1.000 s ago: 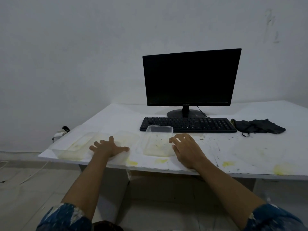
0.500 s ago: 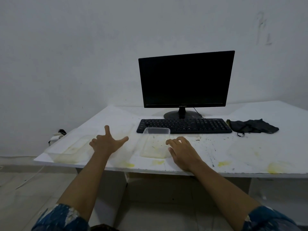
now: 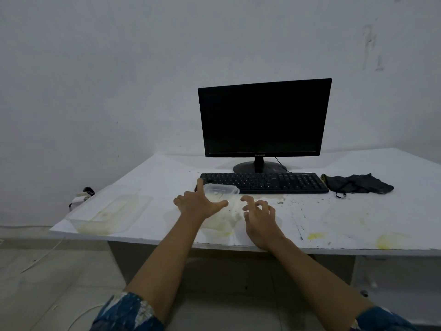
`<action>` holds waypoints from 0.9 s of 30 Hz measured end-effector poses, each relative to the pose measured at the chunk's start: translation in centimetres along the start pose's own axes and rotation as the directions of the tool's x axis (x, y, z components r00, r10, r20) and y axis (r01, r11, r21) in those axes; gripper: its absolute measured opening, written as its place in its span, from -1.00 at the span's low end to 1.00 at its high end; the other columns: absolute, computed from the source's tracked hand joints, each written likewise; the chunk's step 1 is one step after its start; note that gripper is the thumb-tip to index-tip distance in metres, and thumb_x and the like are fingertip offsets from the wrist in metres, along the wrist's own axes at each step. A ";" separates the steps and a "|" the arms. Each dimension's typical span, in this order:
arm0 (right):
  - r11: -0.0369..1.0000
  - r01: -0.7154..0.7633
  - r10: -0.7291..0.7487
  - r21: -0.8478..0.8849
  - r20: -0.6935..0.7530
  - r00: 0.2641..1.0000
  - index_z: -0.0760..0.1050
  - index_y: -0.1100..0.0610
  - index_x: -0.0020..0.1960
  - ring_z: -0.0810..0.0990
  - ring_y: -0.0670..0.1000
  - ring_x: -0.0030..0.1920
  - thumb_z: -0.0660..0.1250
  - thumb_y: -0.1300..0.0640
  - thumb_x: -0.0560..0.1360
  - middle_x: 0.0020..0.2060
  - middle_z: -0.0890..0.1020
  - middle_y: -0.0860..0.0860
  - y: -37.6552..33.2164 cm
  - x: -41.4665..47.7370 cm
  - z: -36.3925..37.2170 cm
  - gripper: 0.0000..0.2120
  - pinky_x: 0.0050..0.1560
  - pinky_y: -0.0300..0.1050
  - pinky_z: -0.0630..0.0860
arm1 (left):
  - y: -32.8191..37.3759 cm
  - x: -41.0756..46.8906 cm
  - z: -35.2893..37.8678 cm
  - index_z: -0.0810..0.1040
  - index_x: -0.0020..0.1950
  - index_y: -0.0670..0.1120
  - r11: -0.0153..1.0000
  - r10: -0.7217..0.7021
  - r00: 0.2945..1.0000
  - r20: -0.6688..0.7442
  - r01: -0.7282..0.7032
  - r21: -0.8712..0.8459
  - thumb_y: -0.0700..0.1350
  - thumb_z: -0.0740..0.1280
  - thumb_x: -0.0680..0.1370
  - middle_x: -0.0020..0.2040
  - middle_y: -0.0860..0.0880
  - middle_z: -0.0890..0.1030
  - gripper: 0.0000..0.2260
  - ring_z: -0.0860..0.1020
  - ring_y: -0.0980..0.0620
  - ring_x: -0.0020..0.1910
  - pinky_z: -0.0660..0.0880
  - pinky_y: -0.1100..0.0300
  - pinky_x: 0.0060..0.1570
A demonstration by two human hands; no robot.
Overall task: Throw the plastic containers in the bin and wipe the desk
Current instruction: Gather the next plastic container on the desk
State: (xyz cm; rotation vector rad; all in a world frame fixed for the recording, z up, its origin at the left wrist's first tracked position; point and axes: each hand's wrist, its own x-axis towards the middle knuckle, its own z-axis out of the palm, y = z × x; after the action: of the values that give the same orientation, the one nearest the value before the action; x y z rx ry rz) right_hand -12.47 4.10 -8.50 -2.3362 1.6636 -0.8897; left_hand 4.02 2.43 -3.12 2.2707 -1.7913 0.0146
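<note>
Two clear plastic containers stand on the stained white desk (image 3: 358, 211). The smaller container (image 3: 220, 191) sits just in front of the keyboard, with yellowish residue inside. My left hand (image 3: 199, 203) is spread open over its left side, thumb reaching across the front. On its right, my right hand (image 3: 259, 212) hovers with fingers curled and apart, holding nothing. The larger, flatter container (image 3: 112, 215) rests at the desk's front left corner, away from both hands. No bin is in view.
A black monitor (image 3: 263, 120) and black keyboard (image 3: 263, 182) stand at the back of the desk. A dark crumpled cloth (image 3: 358, 186) lies right of the keyboard. Yellow stains (image 3: 315, 236) mark the front edge. A cable and plug (image 3: 82, 195) hang off the left side.
My left hand has left the large container and swung right to the small one. My right hand has lifted off the desk and curled its fingers.
</note>
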 end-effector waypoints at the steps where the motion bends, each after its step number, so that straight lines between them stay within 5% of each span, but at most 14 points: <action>1: 1.000 -0.017 0.017 0.003 -0.003 1.000 0.16 0.02 0.41 0.20 0.06 0.38 -0.01 0.24 0.61 0.28 0.47 0.05 0.2 0.0 -0.1 -0.61 0.38 0.00 0.07 | 0.3 -0.2 0.2 -0.08 0.53 0.01 1.000 0.012 1.000 0.000 -0.012 0.020 0.44 0.19 0.39 0.36 -0.20 0.41 -0.10 0.39 -0.23 0.34 0.26 -0.09 0.32; 6: 0.998 -0.058 0.058 0.027 0.006 0.998 0.18 0.03 0.39 0.17 0.05 0.39 -0.02 0.25 0.61 0.29 0.47 0.04 0.6 -0.1 -0.5 -0.63 0.36 -0.01 0.07 | 1.0 -0.8 0.9 -0.14 0.54 0.04 0.995 0.039 0.999 0.038 -0.042 0.094 0.50 0.14 0.34 0.33 -0.19 0.45 -0.04 0.38 -0.22 0.34 0.22 -0.08 0.31; 10: 0.997 -0.071 0.071 0.035 0.007 0.997 0.18 0.01 0.40 0.16 0.06 0.41 0.00 0.20 0.62 0.33 0.42 0.06 0.6 0.0 -0.2 -0.64 0.38 0.01 0.05 | 1.1 -0.9 1.3 -0.21 0.54 0.08 0.994 0.023 0.995 0.092 -0.033 0.109 0.54 0.18 0.28 0.47 -0.22 0.26 0.03 0.28 -0.27 0.42 0.12 -0.21 0.37; 21: 0.989 -0.123 0.131 0.078 -0.107 0.986 0.26 0.08 0.39 0.27 0.07 0.34 0.04 0.09 0.63 0.33 0.40 0.05 1.0 0.3 -1.0 -0.67 0.35 0.01 0.12 | 0.8 -0.6 1.0 -0.21 0.53 0.08 0.987 0.153 0.969 0.193 -0.160 0.023 0.36 0.34 0.35 0.53 -0.23 0.07 -0.01 0.10 -0.31 0.49 0.00 -0.28 0.40; 27: 0.952 -0.249 0.256 0.177 -0.018 0.966 0.05 0.15 0.52 0.19 0.15 0.46 0.03 -0.01 0.64 0.48 0.23 0.12 0.8 1.3 -1.1 -0.49 0.44 0.07 0.09 | 0.1 -0.2 0.4 -0.14 0.52 0.09 0.973 0.229 0.942 0.246 -0.227 -0.038 0.34 0.44 0.26 0.53 -0.18 0.13 0.06 0.15 -0.28 0.48 -0.01 -0.33 0.41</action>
State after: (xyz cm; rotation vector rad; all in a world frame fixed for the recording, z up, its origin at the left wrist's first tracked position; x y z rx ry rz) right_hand -13.41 2.90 -7.43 -1.9513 1.7713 -0.9904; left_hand 3.87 2.51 -3.51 2.1235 -2.1678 -0.2465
